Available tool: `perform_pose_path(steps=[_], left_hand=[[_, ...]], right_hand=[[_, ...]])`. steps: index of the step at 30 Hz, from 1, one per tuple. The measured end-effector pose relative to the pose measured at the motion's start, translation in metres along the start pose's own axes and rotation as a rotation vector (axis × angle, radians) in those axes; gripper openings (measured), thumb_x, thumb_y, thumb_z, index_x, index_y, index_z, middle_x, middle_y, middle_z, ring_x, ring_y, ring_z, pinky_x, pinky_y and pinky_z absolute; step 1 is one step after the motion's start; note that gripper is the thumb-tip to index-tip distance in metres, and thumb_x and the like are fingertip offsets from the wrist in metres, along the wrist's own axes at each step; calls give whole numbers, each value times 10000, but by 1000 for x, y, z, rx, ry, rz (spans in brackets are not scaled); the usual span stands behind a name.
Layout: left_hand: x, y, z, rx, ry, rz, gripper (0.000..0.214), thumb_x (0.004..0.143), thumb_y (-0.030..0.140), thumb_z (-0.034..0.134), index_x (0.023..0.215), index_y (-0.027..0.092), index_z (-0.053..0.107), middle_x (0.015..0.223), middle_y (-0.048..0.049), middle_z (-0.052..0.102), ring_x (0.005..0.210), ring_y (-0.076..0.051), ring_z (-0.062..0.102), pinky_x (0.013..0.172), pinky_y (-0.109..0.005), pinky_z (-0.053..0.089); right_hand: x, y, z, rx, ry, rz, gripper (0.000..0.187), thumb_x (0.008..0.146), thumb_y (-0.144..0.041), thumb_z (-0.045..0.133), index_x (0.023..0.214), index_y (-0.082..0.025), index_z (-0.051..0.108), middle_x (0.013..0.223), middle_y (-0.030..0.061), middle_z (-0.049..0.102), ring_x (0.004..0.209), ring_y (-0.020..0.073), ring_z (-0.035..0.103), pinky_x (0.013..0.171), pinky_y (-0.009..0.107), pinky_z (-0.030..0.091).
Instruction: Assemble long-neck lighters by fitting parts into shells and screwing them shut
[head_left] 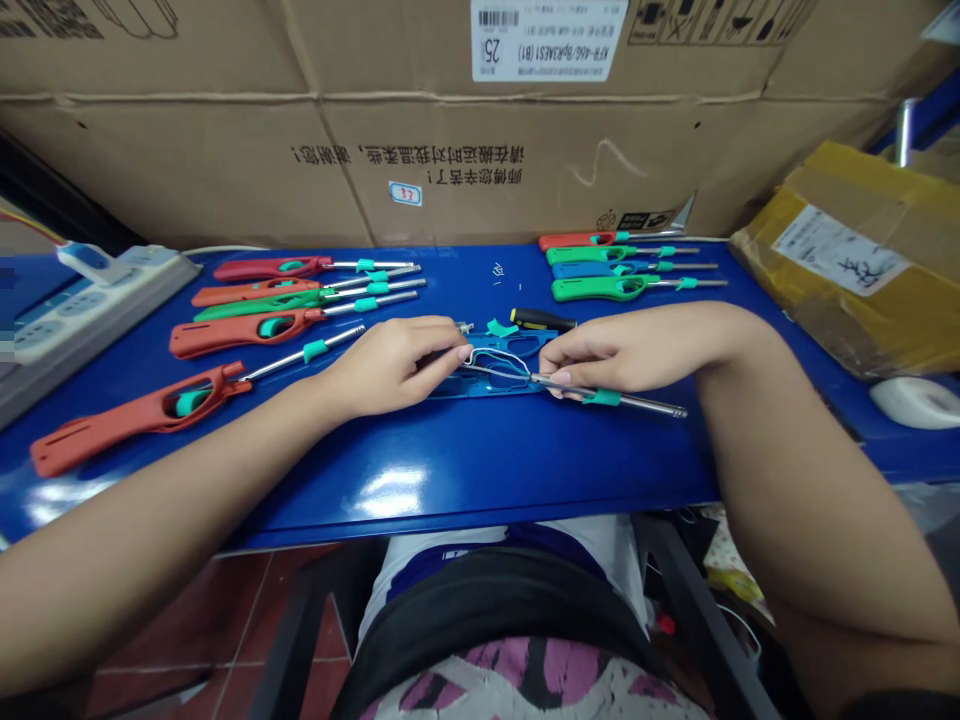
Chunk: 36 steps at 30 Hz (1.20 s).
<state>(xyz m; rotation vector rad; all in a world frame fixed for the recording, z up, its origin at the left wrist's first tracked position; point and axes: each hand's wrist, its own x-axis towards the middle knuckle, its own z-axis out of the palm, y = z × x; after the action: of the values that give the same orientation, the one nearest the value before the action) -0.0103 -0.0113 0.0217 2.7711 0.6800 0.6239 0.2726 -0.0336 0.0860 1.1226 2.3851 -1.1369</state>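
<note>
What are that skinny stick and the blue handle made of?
The thin tube pinched by the right hand looks like bare metal: silvery and shiny. The blue handle at the left hand is probably plastic: smooth, glossy, solid colour. The teal ring looks plastic too.

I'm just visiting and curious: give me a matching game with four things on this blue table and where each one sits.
Things
1. power strip
2. roll of tape
3. screwdriver
4. blue lighter

Places
A. held between the left hand and the right hand
B. far left edge of the table
C. mid-table, just behind the hands
D. right edge, near the yellow parcel

Pairs: 1-B, 2-D, 3-C, 4-A
</note>
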Motion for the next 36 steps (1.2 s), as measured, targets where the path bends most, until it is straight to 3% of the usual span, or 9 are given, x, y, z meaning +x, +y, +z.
perform_pose_path(steps=[4, 7, 11, 14, 25, 30, 36], left_hand=[[-2, 3, -1, -33, 100, 10, 314, 1083, 279, 412, 1130, 148, 694, 1047, -94, 713, 973, -195, 670, 881, -303, 510], [-1, 9, -3, 9, 218, 98, 282, 1047, 310, 512, 1218, 171, 689, 1133, -105, 715, 1038, -218, 667, 925, -344, 517], [0, 20, -7, 58, 245, 188, 291, 949, 446, 694, 1161, 250, 726, 1073, -75, 731, 962, -218, 681, 873, -367, 522], [-1, 26, -8, 58, 198, 191, 267, 930, 492, 717, 1089, 279, 749, 1030, -61, 742, 939, -214, 691, 858, -376, 513], [-1, 30, -5, 72, 300, 381, 148, 962, 258, 718, 1109, 246, 721, 985, -39, 768, 847, -159, 695, 783, -307, 512], [1, 32, -7, 19, 277, 381, 97, 955, 249, 724, 1046, 217, 728, 917, -43, 761, 814, -159, 684, 766, -303, 509], [2, 34, -7, -45, 254, 353, 63, 948, 257, 731, 996, 219, 746, 884, -38, 766, 787, -159, 674, 755, -309, 500]], right_hand=[[1, -4, 0, 86, -29, -70, 295, 986, -481, 498, 877, -220, 583, 884, 29, 634, 783, 179, 532, 741, 285, 439], [1, -8, 1, 153, -40, -136, 305, 1012, -471, 472, 880, -214, 568, 900, 26, 622, 813, 171, 528, 783, 272, 444], [4, -11, 3, 216, -71, -236, 295, 1042, -446, 444, 921, -204, 564, 902, 17, 603, 820, 156, 523, 808, 261, 437], [6, -12, 5, 244, -78, -278, 296, 1048, -448, 452, 937, -200, 571, 906, 15, 602, 838, 155, 532, 832, 259, 431], [14, -10, 10, 242, -36, -410, 324, 1082, -425, 408, 928, -180, 553, 875, 17, 553, 794, 138, 501, 763, 259, 429], [14, -8, 12, 273, -46, -368, 307, 1077, -425, 445, 950, -174, 569, 873, 18, 581, 798, 134, 559, 752, 262, 467], [14, -10, 17, 453, -85, -252, 302, 1030, -477, 542, 980, -180, 566, 790, -14, 564, 677, 120, 601, 596, 241, 533]])
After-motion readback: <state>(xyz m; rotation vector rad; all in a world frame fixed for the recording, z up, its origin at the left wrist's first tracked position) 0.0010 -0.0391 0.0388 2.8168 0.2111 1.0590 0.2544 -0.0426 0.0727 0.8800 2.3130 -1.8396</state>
